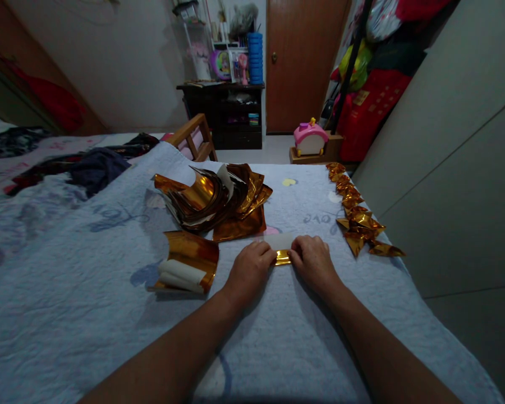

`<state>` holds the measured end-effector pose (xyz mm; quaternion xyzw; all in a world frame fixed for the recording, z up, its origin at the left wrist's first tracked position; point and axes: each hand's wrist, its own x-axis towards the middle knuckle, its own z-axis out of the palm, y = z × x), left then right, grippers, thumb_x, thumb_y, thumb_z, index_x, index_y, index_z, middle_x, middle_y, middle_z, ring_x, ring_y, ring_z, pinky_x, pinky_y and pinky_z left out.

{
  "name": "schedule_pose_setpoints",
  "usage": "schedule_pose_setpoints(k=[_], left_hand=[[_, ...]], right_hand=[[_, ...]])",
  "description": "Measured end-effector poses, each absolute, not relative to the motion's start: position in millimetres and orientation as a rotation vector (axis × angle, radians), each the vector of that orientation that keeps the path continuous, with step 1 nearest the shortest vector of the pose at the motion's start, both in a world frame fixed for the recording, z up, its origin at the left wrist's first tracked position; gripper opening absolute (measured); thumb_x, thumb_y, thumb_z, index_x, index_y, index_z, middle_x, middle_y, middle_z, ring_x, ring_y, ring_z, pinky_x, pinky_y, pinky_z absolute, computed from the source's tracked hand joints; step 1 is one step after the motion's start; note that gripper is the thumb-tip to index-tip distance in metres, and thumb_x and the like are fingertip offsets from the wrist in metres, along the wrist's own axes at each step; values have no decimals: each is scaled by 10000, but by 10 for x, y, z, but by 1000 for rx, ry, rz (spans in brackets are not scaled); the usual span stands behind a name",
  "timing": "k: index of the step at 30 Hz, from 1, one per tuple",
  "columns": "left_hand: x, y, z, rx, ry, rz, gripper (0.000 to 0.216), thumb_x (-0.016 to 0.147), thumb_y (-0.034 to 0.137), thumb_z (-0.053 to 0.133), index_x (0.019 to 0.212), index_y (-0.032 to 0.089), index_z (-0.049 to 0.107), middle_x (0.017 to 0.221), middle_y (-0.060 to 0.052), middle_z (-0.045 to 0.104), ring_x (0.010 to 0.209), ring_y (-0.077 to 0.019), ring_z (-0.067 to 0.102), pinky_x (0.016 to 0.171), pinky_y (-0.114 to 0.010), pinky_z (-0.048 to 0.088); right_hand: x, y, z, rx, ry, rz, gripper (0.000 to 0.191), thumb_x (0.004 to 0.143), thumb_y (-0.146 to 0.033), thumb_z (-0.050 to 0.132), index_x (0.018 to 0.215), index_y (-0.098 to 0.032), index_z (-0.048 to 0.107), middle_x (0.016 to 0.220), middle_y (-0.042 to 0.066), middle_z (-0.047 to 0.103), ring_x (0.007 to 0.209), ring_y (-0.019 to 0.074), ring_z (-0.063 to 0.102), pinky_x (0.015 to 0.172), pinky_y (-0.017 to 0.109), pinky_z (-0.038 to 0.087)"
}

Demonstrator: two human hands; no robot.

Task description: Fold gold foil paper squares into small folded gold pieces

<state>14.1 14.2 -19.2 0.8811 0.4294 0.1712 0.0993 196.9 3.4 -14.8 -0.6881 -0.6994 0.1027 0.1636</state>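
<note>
Between my two hands lies a sheet of gold foil paper [283, 257], partly folded, with its pale back showing on the far side. My left hand [252, 266] grips its left end, fingers curled and pressed together. At the right end my right hand [313, 261] pinches it the same way. Left of my left hand are a few curled gold sheets [193, 249] with white backs. A thick, fanned stack of gold foil paper [210, 196] rests just beyond them. Several folded gold foil pieces [359, 223] form a line along the right side.
Everything lies on a light blue patterned bedcover [252, 348]. Dark clothes [99, 168] are heaped at the left. Past the far edge stand a wooden chair [197, 140], a dark cabinet [223, 118] and a pink toy case [310, 138]. A pale panel [458, 185] borders the right side.
</note>
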Motion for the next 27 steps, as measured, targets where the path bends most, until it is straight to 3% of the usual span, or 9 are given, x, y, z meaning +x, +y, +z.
schedule_pose_setpoints(k=[9,19,27], left_hand=[[182,33,-111,2712,1302,318,177,972,167,569,1120,194,662,1064,-57,663,1011,-220,595,859,-333,522],[257,-171,-149,2841,1292,274,326,928,39,477,1208,96,633,1166,-159,685,1088,-282,649,899,-413,580],[249,-228,-163,2831,1314,241,411,897,-4,427,1247,74,629,1206,-183,693,1118,-279,670,906,-404,591]], right_hand=[[1974,-10,-150,-1906,-1994,279,149,879,-335,615,881,-186,611,893,60,671,885,244,524,771,344,294],[1866,-31,-132,-2018,-2037,131,216,903,-405,603,892,-190,592,929,90,664,909,276,520,762,371,286],[1779,-81,-73,-2078,-2071,34,350,917,-528,588,948,-180,597,982,128,654,949,310,521,779,398,304]])
